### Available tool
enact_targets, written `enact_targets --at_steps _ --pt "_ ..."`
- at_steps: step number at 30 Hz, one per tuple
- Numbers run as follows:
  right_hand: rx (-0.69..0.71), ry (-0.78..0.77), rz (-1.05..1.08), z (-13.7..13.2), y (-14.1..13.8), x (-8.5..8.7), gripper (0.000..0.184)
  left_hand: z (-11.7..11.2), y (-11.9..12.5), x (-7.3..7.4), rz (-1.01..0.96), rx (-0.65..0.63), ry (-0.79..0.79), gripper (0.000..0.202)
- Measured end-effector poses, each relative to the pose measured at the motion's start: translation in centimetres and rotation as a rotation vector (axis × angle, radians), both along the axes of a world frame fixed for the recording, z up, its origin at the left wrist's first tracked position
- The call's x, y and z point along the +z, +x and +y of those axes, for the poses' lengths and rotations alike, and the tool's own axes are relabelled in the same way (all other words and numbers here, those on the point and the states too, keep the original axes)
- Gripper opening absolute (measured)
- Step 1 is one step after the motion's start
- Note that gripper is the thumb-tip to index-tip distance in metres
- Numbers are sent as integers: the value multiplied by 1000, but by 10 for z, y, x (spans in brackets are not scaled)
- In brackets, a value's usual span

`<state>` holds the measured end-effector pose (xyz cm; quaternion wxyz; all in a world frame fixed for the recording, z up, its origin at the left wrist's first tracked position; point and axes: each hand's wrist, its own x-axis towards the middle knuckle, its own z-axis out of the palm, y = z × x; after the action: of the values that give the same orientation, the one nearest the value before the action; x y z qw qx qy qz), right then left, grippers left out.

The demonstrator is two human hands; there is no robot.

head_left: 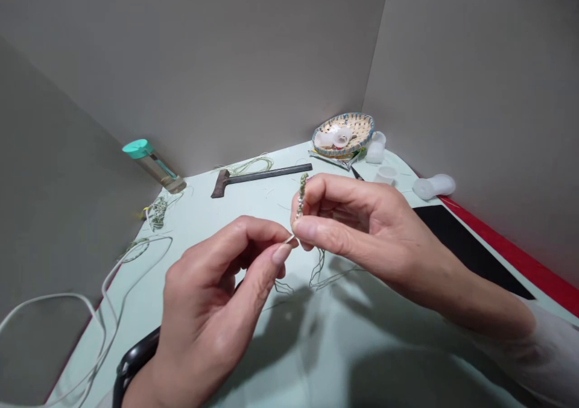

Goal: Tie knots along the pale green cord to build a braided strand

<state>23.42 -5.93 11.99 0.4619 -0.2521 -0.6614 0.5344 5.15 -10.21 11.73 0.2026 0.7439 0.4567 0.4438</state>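
Between thumb and fingers, my right hand (362,218) pinches a short green-and-white braided cord (301,196), its upper end standing above the fingertips. My left hand (226,296) is closed in a pinch on a thin pale strand (290,238) that comes out at the lower end of the braid. The two sets of fingertips almost touch. Loose green threads (319,269) hang below the right hand over the table. The fingers hide part of the braid.
On the pale table lie a small hammer-like tool (266,174), a coil of green cord (251,165), a woven basket (366,128) and frosted plastic cups (434,186). A teal-lidded bottle (154,164) and a white cable (108,293) are left; a black mat (470,245) is right.
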Motion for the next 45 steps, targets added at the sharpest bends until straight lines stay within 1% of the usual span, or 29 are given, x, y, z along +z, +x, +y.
enact_targets --at_steps 6,11,15,20,25,30,33,35,38,41,45 --pt "28 44 -44 -1 2 0 11 -1 2 2 -107 23 -109 15" --pt "-20 79 -118 -2 0 -3 9 -2 1 0 -130 30 -142 13" --pt "-40 105 -160 -1 -1 -4 11 -1 -3 -3 -155 -15 -171 11" --pt "2 86 -212 -1 4 -2 12 3 -7 -4 -196 -91 -222 12" --pt "48 99 -235 0 6 -2 16 7 -8 -3 -131 -98 -185 14" --pt "22 134 -292 2 5 -1 17 6 -9 0 -48 -74 -140 18" --pt "24 100 -311 2 7 1 17 5 -9 2 -73 -75 -167 18" --pt "59 38 -294 2 9 3 16 4 -9 2 -109 -81 -214 18" --pt "86 -37 -253 1 10 6 20 5 -10 2 -178 -117 -295 18" --pt "63 -47 -189 -1 10 8 24 5 -10 2 -258 -166 -362 17" --pt "21 -45 -144 -2 8 10 21 4 -9 2 -300 -202 -413 17"
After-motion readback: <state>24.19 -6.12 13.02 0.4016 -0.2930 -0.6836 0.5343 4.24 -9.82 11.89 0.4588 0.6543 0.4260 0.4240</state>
